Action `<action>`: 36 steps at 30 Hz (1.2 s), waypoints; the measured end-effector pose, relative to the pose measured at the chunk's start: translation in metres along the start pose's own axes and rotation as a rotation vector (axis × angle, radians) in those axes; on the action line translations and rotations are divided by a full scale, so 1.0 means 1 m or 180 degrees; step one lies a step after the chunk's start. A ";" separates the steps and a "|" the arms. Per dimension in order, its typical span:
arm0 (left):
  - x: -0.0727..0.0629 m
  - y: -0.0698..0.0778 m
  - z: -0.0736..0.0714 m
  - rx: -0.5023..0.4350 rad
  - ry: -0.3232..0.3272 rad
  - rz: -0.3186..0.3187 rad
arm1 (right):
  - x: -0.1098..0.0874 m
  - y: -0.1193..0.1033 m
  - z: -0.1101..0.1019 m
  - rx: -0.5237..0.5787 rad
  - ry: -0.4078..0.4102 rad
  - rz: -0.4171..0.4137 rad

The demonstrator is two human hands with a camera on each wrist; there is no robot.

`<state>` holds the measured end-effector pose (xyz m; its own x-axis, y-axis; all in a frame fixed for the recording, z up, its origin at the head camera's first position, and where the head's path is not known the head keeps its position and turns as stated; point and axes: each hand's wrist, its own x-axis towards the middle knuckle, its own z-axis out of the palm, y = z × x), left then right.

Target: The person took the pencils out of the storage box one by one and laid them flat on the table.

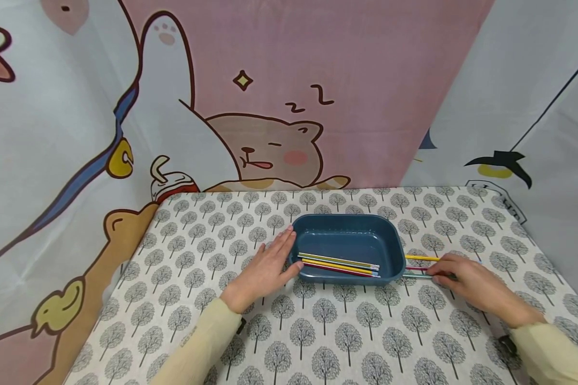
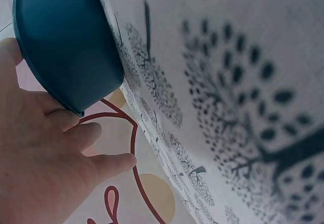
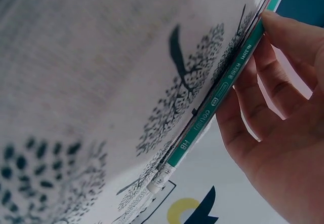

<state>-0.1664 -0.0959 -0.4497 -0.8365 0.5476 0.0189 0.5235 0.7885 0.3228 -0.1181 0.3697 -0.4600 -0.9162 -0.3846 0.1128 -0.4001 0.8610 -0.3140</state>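
A dark blue tray (image 1: pixel 348 218) stands on the patterned cloth with several pencils (image 1: pixel 339 266) lying along its near side. My left hand (image 1: pixel 265 270) rests against the tray's left end, fingers spread and mostly straight, thumb at the rim. In the left wrist view, the thumb and fingertips touch the tray's (image 2: pixel 66 46) edge. Beyond the right end, my right hand (image 1: pixel 467 278) pinches a green pencil (image 3: pixel 207 102) between thumb and fingers, its white eraser end pointing away from the tray. A yellow pencil (image 1: pixel 421 258) and a red pencil (image 1: pixel 416 268) lie beside that hand, partly hidden.
White cloth (image 1: pixel 207 294) printed with grey trees covers the table. Behind it hangs a pink and white curtain (image 1: pixel 366 80) with cartoon animals, and pale fabric (image 1: pixel 559 160) rises along the right edge.
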 end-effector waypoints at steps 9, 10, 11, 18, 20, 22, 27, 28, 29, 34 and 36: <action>-0.001 0.000 0.000 0.0024 -0.0025 -0.0013 | 0.001 0.000 0.000 -0.0038 -0.0010 -0.0033; -0.001 0.000 -0.001 0.0023 -0.0023 -0.0012 | 0.001 0.000 0.000 -0.0040 -0.0015 -0.0031; -0.001 0.000 -0.001 0.0023 -0.0028 -0.0020 | 0.001 0.000 0.000 -0.0044 -0.0021 -0.0029; -0.001 0.000 -0.001 0.0009 0.0005 0.0007 | 0.001 -0.002 0.000 -0.0040 -0.0081 0.0023; -0.001 -0.001 0.000 0.0014 0.0007 0.0009 | 0.001 -0.002 0.000 -0.0035 -0.0107 0.0049; -0.001 -0.001 0.000 0.0013 0.0010 0.0008 | 0.001 -0.003 0.000 -0.0035 -0.0130 0.0076; -0.001 -0.001 0.001 0.0017 0.0000 0.0001 | 0.001 -0.004 0.001 -0.0025 -0.0178 0.0152; -0.001 0.000 0.001 0.0013 -0.0003 -0.0001 | 0.001 -0.004 0.001 -0.0020 -0.0186 0.0168; -0.001 0.000 0.001 0.0007 -0.0007 -0.0004 | 0.001 -0.004 0.001 -0.0011 -0.0194 0.0187; 0.000 0.000 0.001 -0.0025 -0.0008 -0.0010 | 0.000 -0.004 -0.001 0.0018 -0.0204 0.0273; 0.000 0.000 0.000 -0.0020 -0.0010 -0.0010 | -0.001 -0.004 -0.002 0.0017 -0.0185 0.0307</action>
<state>-0.1664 -0.0962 -0.4504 -0.8377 0.5459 0.0149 0.5197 0.7886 0.3287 -0.1155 0.3671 -0.4566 -0.9474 -0.3189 0.0269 -0.3099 0.8931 -0.3259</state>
